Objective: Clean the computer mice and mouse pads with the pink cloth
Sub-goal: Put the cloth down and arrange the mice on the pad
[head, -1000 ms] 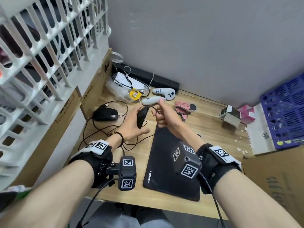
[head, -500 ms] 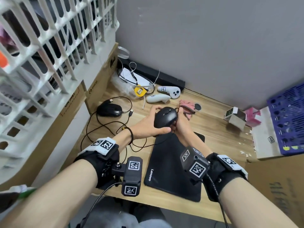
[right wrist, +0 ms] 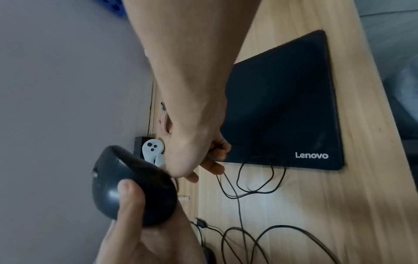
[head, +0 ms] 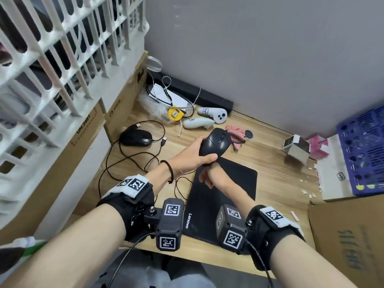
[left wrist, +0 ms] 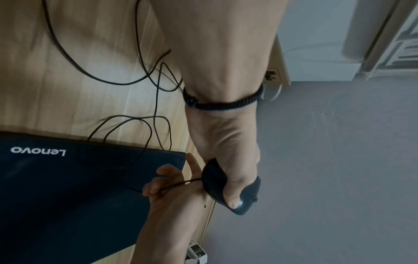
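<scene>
My left hand [head: 193, 154] grips a black wired mouse [head: 216, 142] in the air over the far edge of the black Lenovo mouse pad [head: 228, 183], buttons facing up. Just below it, my right hand [head: 209, 177] has its fingers curled round the mouse's thin black cable [left wrist: 178, 184]. The right wrist view shows the mouse [right wrist: 133, 185] with my left thumb across its back. The pink cloth [head: 234, 133] lies crumpled on the wooden table behind the mouse, with neither hand on it. A second black mouse [head: 136, 137] rests at the left among loops of cable.
Two white controllers [head: 212, 114] and a yellow tape measure [head: 174, 115] lie near the back wall. A small box [head: 296, 145] and a blue crate [head: 363, 152] stand at the right. Cardboard boxes and a white crate [head: 62, 48] line the left side.
The mouse has turned from standing on edge to buttons up in my left hand. My right hand has dropped from beside the mouse to below it, onto the cable.
</scene>
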The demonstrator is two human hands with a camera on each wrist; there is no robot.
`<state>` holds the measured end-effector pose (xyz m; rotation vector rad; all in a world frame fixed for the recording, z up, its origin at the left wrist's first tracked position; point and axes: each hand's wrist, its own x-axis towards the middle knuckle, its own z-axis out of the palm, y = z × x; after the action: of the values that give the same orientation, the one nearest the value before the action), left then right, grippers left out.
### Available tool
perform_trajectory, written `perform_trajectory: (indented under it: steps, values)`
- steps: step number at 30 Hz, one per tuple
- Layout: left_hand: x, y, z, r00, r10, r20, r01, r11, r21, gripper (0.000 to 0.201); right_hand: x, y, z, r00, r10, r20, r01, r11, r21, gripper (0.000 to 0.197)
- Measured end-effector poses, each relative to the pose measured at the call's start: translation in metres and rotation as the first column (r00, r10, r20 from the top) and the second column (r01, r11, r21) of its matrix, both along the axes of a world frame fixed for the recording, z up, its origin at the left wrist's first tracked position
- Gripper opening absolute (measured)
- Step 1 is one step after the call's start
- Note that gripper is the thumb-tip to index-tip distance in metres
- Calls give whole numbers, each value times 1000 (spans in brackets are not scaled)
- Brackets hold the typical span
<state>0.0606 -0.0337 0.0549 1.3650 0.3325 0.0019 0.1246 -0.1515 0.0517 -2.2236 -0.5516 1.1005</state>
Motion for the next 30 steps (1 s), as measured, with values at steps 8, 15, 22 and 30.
perform_trajectory:
  steps: [8, 15, 22, 30]
  values:
    - [8, -7, -30, 982, 173, -78, -149, 957, 248, 58, 17, -20, 3, 991, 132, 16, -127, 978, -168, 38]
    - [-12, 2, -33, 963, -59, -264, 78, 995, 63, 36, 45, -42, 20, 975, -152, 164, 164, 985, -60, 57]
    - [-12, 0, -9, 960, -279, 31, 247, 784, -569, 76, 48, -56, 16, 934, -335, -125, 353, 920, 170, 23]
    - [23, -13, -23, 896, 388, -217, -420, 898, -133, 43, 23, -42, 5, 986, -159, -42, 161, 986, 38, 38]
